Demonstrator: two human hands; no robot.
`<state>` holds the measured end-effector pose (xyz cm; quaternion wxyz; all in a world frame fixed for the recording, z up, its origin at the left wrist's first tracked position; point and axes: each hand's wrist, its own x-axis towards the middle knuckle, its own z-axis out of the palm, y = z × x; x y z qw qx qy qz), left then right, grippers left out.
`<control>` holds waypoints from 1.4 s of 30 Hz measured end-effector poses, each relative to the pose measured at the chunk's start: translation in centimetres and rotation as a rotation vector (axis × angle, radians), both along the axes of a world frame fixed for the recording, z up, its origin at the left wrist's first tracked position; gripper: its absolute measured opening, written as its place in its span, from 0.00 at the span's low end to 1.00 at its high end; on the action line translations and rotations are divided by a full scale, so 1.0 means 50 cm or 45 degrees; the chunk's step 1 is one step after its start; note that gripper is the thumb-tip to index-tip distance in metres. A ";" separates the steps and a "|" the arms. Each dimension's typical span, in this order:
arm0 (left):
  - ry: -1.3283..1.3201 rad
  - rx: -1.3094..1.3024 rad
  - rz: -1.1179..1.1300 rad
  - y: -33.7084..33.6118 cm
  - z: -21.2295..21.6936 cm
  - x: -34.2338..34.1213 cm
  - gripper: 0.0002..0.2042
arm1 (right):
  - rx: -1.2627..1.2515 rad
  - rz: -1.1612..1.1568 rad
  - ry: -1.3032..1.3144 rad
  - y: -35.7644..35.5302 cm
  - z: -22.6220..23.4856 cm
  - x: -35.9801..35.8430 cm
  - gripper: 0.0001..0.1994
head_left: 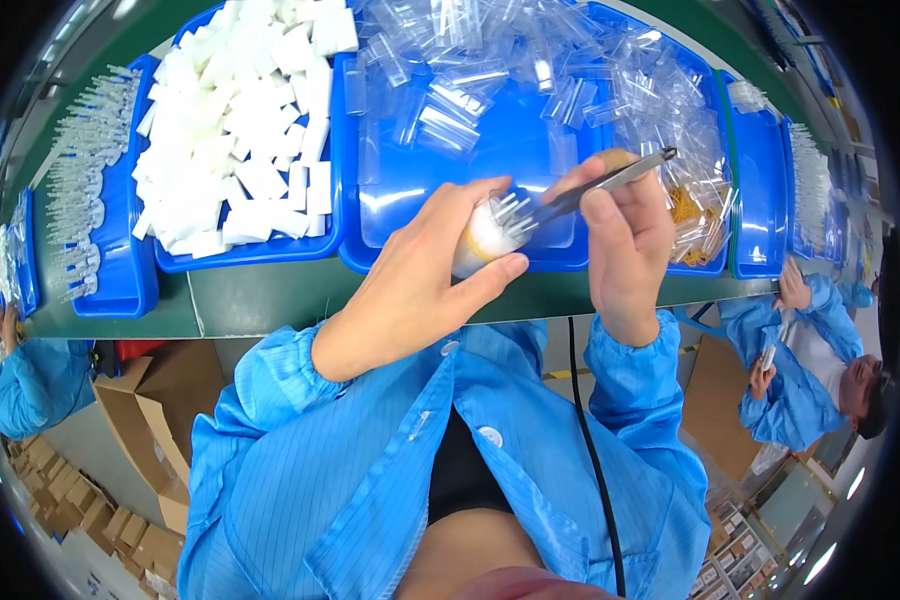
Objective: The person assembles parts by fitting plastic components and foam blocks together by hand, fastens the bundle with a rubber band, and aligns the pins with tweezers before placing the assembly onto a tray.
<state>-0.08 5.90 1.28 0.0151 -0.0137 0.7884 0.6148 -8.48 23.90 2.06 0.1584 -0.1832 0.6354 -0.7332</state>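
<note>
My left hand point(400, 285) wraps round a short white cylindrical bundle point(476, 245) with a yellowish band about it. Several thin, shiny tube-like ends stick out of its upper right side. In my right hand point(632, 245) is a pair of dark metal tweezers point(625, 175), gripped between thumb and fingers. The tweezers' tips point down-left at those ends; whether they touch or pinch one is too small to tell. Both hands are over the front edge of a blue bin point(425, 195), where clear plastic tubes point(455, 115) lie heaped toward the back.
White foam-like blocks point(260, 180) fill a bin on the left. To the right lie yellow rubber bands point(695, 212) among clear pieces, beside a blue tray point(760, 210). Small clear-white parts point(80, 180) stand at far left. Co-workers in blue point(800, 350) sit at both sides. An open carton point(155, 410) stands below.
</note>
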 end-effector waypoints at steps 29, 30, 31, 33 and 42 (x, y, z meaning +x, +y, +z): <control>-0.050 -0.016 -0.046 0.006 -0.009 -0.010 0.26 | -0.016 -0.031 0.092 0.040 0.013 -0.017 0.11; -0.046 0.030 -0.028 0.003 -0.011 -0.012 0.27 | -0.129 -0.057 0.030 0.042 0.015 -0.014 0.12; -0.031 0.092 -0.014 0.008 -0.016 -0.016 0.27 | -0.165 -0.125 0.029 0.042 0.012 -0.007 0.13; 0.089 0.003 0.038 0.012 -0.009 -0.016 0.26 | -0.122 -0.191 0.090 0.042 0.008 0.000 0.13; 0.047 -0.227 0.110 -0.011 -0.003 0.001 0.24 | -0.046 -0.086 0.090 -0.009 0.005 0.019 0.14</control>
